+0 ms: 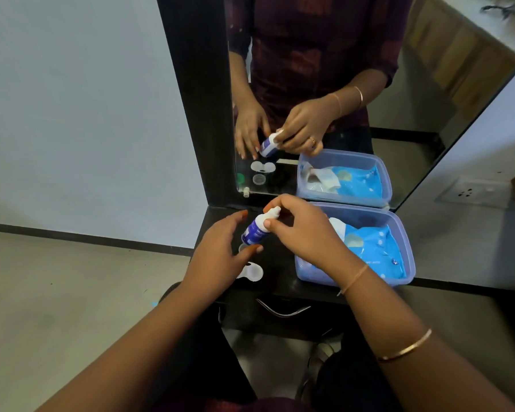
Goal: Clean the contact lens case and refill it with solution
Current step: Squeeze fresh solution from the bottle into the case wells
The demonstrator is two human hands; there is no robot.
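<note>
A small blue-and-white solution bottle hangs tilted over the dark table top, white nozzle end up. My right hand is shut on its top, fingers pinching the white cap. My left hand is just left of the bottle with fingers spread, thumb below the bottle's base, holding nothing. The white contact lens case lies open on the table, partly hidden by my left hand. A small round lid peeks out beside my left thumb.
A clear plastic box holding a blue wipes packet stands at the table's right. A mirror stands behind, reflecting hands, case and a green lid. A drawer handle sits below the table edge.
</note>
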